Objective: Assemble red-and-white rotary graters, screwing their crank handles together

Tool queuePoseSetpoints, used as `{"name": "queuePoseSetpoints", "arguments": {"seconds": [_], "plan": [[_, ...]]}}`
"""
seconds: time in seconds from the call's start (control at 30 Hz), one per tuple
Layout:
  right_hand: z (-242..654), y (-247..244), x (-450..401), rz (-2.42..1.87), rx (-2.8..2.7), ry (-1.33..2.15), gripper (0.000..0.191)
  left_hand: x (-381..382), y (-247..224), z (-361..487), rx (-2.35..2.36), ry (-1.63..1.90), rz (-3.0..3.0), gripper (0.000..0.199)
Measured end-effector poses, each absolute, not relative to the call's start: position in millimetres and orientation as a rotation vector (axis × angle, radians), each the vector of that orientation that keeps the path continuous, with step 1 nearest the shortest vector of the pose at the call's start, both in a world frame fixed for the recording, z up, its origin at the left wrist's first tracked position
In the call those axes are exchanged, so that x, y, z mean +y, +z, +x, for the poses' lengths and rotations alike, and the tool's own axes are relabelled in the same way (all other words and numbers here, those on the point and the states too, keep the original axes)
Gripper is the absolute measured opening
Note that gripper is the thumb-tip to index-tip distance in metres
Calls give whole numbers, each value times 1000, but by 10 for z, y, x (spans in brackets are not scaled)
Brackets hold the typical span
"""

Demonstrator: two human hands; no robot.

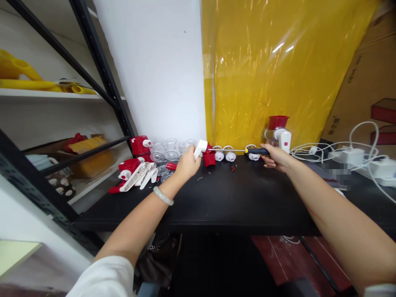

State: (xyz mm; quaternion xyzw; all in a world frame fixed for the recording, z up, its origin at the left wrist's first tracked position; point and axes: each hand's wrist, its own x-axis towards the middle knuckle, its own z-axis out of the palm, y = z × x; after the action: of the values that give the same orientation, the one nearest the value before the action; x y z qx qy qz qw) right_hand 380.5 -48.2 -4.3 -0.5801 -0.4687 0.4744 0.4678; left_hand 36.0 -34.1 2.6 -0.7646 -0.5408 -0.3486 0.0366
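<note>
Centre: left hand [186, 166] pinches one angular, smooth white plastic piece [200, 149] by a glossy red housing [209, 158]. Right hand [274, 157] wraps one screwdriver [257, 151], its slim shaft reaching toward the piece. Three white round fittings [230, 156] sit rightward; clear cups [171, 154] cluster left, contents indistinct.

A white sleeve [103, 277] of plain, softly creased cloth covers the person's upper left arm and leaves the forearm bare. Around the left wrist sits a smooth, rounded bangle [163, 196], pale greyish white. On the right arm, only a light-coloured sleeve edge [380, 290] shows; the forearm there is bare too.
</note>
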Motion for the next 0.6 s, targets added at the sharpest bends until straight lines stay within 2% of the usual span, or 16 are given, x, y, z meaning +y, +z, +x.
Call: {"name": "queuePoseSetpoints", "arguments": {"seconds": [0.13,0.2,0.33,0.5,0.6], "plan": [[4016,-15,-693,-1379,-1106,873,46,-447,84,156,-1808,-1042,-2637,28],[4124,-89,-804,-1369,-1160,691,46,-527,63,32,-1848,-829,-2821,27],[4206,-343,-945,-1496,-1326,493,44,-719,22,-99,-1629,-251,-2896,14],[4112,-589,-974,-1560,-1548,391,40,-954,43,-36,-1519,82,-2749,36],[4080,-663,-961,-1531,-1593,383,40,-1047,18,15,-1552,206,-2697,37]]}}
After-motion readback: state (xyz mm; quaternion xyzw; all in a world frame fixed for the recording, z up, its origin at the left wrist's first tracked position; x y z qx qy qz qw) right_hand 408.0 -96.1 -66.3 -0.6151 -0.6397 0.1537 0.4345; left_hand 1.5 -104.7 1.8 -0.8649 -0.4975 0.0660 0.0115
